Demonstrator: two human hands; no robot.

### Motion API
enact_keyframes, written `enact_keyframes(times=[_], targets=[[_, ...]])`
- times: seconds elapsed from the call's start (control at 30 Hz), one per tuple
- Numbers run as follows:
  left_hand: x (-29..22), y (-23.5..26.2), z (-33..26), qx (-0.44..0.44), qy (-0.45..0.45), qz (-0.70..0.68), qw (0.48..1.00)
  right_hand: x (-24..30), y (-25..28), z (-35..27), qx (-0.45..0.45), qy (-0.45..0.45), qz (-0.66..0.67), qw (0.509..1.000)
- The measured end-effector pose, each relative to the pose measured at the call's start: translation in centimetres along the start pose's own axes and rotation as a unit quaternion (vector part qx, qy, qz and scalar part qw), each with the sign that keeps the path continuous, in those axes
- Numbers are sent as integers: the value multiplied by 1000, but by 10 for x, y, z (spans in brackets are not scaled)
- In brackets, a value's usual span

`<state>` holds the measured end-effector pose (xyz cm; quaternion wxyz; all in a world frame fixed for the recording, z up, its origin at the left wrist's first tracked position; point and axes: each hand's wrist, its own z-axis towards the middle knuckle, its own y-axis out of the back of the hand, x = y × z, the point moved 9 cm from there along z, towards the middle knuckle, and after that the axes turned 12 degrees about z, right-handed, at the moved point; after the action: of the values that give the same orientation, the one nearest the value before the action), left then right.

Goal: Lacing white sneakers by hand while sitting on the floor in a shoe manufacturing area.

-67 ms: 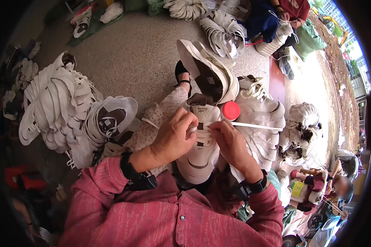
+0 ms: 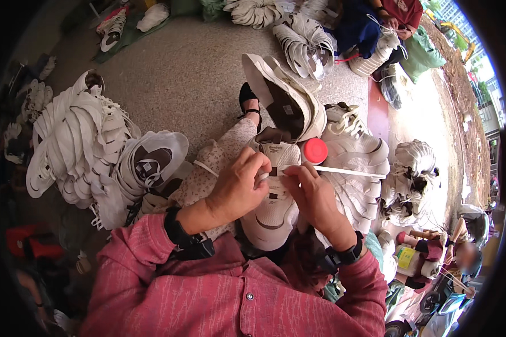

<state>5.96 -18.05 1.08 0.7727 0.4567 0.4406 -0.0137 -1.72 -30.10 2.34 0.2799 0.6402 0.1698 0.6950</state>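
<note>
A white sneaker upper with a dark brown lining lies between my hands, its toe toward me. My left hand is closed in a pinch on a white shoelace at the upper's left eyelet edge, with one end trailing out to the left. Over the right side of the lacing, the fingers of my right hand are pinched on the shoelace, and a long flat end sticks out to the right. My fingers partly hide the eyelets.
A round red lid sits beside the upper. More stacked uppers stand just beyond, with others at right and a big pile at left. At the back right, another person's hands work on a shoe stack.
My right hand has shifted slightly left, toward the middle of the lacing. The left hand and the upper look the same.
</note>
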Motion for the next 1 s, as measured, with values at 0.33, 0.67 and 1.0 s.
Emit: enact_keyframes(times=[0.33, 0.67, 1.0], targets=[[2, 6, 0, 2, -8, -31, 999, -4, -3, 6, 6, 15, 33, 999], [28, -13, 20, 92, 49, -72, 992, -53, -21, -4, -53, -236, 350, 905], [72, -3, 1, 183, 202, -186, 944, -19, 37, 16, -207, -33, 20, 978]])
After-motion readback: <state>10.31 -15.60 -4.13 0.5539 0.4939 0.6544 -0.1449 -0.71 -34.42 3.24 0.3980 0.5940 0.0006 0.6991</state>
